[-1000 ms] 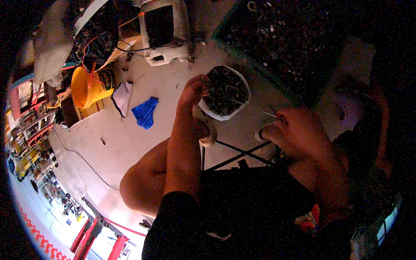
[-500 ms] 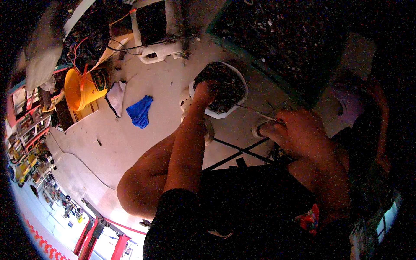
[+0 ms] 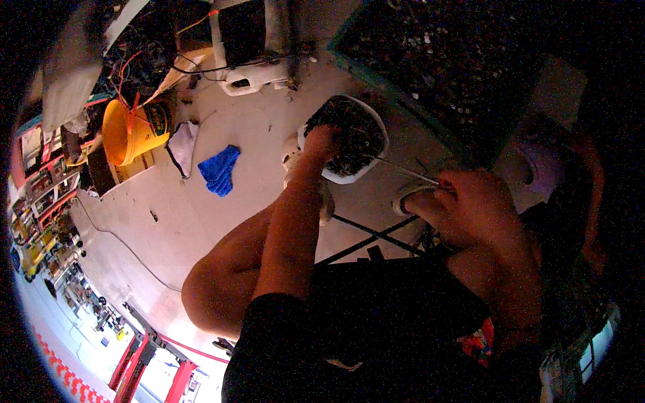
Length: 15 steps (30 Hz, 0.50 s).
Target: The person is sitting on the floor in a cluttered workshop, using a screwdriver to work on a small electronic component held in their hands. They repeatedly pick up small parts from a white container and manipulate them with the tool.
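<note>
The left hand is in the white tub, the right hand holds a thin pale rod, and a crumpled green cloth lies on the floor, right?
No: in the head view the crumpled cloth is blue, not green. The left hand is in the white tub; the right hand holds the thin pale rod.

Pretty dim space tbh. Pale floor (image 3: 151, 258) with scattered dark specks and a thin cable (image 3: 124, 240) snaking across it. Cluttered shelving (image 3: 41, 185) crams the left edge. Lower left is super bright, with red posts (image 3: 180, 380) and a red-and-white checked band (image 3: 62, 371). Right side's nearly black, except some pale window-like panes (image 3: 589, 363) down low.
</note>
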Tool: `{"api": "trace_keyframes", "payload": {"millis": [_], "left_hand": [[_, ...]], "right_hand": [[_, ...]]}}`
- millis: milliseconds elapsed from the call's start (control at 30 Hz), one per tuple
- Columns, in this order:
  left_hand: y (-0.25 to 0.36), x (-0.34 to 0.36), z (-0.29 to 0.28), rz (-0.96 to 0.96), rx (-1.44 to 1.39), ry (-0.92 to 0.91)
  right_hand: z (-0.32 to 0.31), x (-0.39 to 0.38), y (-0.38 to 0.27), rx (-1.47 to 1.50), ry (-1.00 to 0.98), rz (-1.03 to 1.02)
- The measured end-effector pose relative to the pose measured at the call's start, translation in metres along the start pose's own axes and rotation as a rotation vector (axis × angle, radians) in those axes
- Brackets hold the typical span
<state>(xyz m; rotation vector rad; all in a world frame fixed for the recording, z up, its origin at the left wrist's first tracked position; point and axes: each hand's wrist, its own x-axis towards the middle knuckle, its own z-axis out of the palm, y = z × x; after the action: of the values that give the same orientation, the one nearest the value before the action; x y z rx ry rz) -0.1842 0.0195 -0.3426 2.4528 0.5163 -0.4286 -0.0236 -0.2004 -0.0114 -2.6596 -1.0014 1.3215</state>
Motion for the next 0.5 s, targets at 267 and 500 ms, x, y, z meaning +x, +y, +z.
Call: {"api": "trace_keyframes", "payload": {"millis": [267, 500], "left_hand": [[0.016, -0.004, -0.014, -0.051, 0.095, -0.105], [0.01, -0.002, -0.006, 0.006, 0.091, -0.121]], "right_hand": [[-0.003, 0.001, 0.002, -0.07, -0.019, -0.06], [0.004, 0.003, 0.012, -0.104, 0.005, -0.104]]}}
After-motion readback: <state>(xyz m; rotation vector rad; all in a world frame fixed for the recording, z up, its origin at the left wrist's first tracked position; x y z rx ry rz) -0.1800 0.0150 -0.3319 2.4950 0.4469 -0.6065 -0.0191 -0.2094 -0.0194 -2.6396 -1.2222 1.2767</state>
